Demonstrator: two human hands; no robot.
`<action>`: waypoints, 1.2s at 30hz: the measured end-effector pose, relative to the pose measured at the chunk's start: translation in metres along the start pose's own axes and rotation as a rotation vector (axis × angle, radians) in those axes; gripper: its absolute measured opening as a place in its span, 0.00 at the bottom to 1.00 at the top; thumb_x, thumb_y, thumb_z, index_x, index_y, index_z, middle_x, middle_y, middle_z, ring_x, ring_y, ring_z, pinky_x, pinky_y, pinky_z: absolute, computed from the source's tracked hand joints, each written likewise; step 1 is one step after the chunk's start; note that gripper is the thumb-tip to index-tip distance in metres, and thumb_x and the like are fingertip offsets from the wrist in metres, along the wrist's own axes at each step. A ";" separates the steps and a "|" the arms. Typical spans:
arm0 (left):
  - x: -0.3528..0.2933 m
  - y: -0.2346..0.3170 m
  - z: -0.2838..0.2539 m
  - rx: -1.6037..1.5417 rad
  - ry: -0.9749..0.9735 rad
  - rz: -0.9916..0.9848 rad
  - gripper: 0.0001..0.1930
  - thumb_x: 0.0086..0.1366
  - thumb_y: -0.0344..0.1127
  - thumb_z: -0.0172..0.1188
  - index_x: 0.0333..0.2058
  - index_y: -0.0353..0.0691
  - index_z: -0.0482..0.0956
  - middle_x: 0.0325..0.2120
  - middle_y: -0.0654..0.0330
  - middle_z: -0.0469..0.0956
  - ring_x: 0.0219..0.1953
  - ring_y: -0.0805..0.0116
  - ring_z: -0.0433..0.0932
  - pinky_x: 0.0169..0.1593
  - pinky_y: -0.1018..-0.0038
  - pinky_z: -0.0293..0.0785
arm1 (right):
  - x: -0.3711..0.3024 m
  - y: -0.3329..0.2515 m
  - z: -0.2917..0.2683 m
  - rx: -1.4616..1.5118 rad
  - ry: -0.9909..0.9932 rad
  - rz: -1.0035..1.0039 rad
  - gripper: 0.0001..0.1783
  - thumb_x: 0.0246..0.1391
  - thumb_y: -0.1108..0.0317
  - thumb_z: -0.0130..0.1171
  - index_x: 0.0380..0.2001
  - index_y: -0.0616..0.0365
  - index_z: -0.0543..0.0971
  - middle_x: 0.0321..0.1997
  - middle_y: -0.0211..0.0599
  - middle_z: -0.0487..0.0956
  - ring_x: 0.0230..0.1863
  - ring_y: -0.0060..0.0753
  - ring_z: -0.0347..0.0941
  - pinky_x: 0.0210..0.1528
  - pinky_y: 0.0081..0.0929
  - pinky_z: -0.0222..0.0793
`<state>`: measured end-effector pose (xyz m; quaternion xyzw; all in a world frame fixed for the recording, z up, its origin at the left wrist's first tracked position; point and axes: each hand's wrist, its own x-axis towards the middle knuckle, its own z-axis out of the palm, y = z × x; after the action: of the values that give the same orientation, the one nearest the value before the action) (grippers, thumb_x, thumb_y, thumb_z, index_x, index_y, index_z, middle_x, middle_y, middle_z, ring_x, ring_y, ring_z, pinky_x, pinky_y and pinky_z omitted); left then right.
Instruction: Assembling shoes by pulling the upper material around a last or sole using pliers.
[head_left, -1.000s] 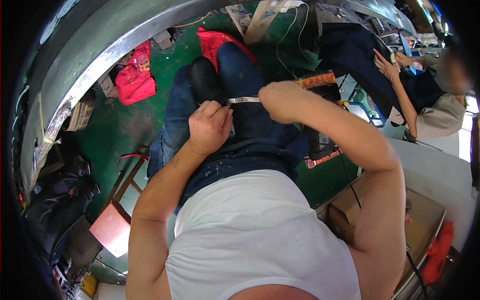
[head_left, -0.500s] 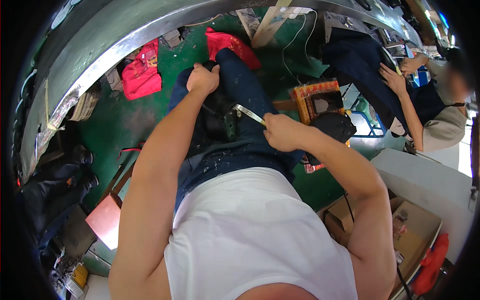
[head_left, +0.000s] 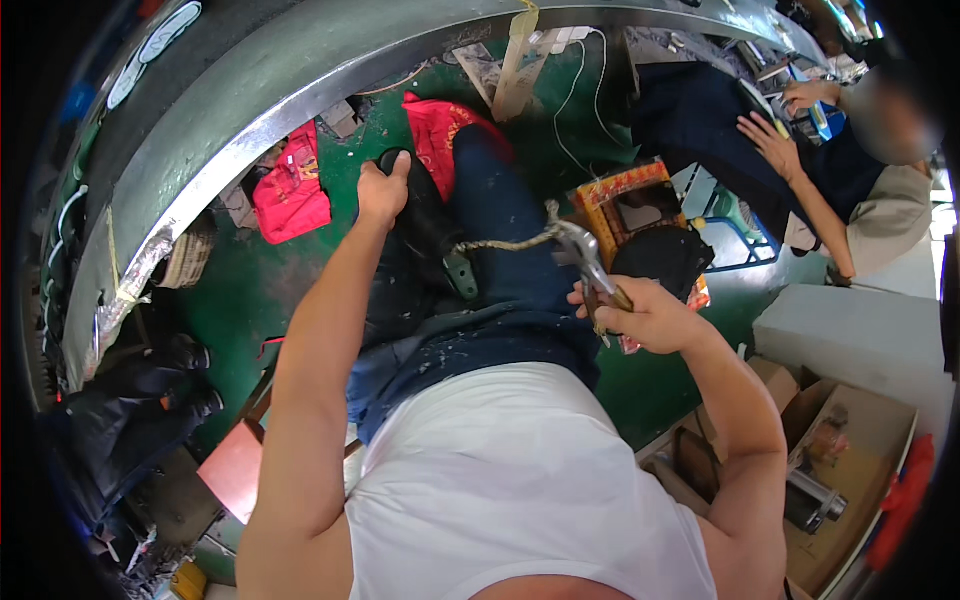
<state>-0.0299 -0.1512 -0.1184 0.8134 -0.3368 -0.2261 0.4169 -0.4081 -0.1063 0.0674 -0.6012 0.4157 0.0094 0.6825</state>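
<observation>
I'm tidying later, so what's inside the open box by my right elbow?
The open box holds a silvery cylinder and a small reddish bundle, too unclear to name. Your right arm hides part of the inside.

Location type: workshop. Indicators: a long metal-edged table (head_left: 285, 95), a scuffed green floor (head_left: 250, 310), a metal hand tool (head_left: 592, 265) in the right hand (head_left: 650, 315), an open box (head_left: 870, 465) containing a metal cylinder (head_left: 812, 503), and a second person (head_left: 885, 215) working nearby.

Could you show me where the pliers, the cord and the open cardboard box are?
Pliers (head_left: 588, 262): head view, on the metal part.
Cord (head_left: 505, 244): head view, about midway along it.
Open cardboard box (head_left: 868, 492): head view, bare inside bottom.
</observation>
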 end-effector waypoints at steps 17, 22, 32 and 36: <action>-0.055 0.024 -0.064 -0.730 -0.938 -0.187 0.42 0.60 0.27 0.63 0.70 0.38 0.51 0.60 0.55 0.70 0.60 0.66 0.70 0.63 0.69 0.65 | 0.058 0.007 0.014 0.253 0.059 -0.060 0.16 0.64 0.65 0.54 0.51 0.63 0.72 0.35 0.32 0.77 0.35 0.22 0.75 0.40 0.24 0.71; -0.076 0.035 -0.060 -0.495 -0.788 -0.068 0.31 0.66 0.34 0.59 0.67 0.37 0.61 0.54 0.51 0.77 0.53 0.62 0.77 0.57 0.70 0.71 | 0.073 0.009 0.015 0.217 -0.022 0.209 0.16 0.62 0.66 0.55 0.49 0.63 0.73 0.37 0.32 0.79 0.33 0.23 0.74 0.38 0.24 0.72; -0.103 0.052 -0.057 0.061 -0.294 0.239 0.15 0.69 0.41 0.56 0.43 0.35 0.83 0.33 0.42 0.81 0.37 0.44 0.82 0.41 0.63 0.78 | 0.116 -0.013 0.017 0.505 -0.309 0.287 0.19 0.64 0.63 0.55 0.55 0.61 0.72 0.48 0.39 0.79 0.48 0.31 0.77 0.34 0.25 0.76; -0.107 0.059 -0.054 0.031 -0.352 0.268 0.14 0.68 0.40 0.57 0.43 0.35 0.83 0.32 0.42 0.81 0.37 0.45 0.82 0.39 0.63 0.78 | 0.157 -0.013 0.019 -0.742 0.311 -0.558 0.16 0.61 0.64 0.58 0.48 0.62 0.75 0.38 0.48 0.79 0.36 0.46 0.78 0.38 0.35 0.72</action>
<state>-0.0874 -0.0692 -0.0303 0.7159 -0.5128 -0.3018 0.3654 -0.2878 -0.1708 -0.0139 -0.8865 0.3044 -0.1162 0.3286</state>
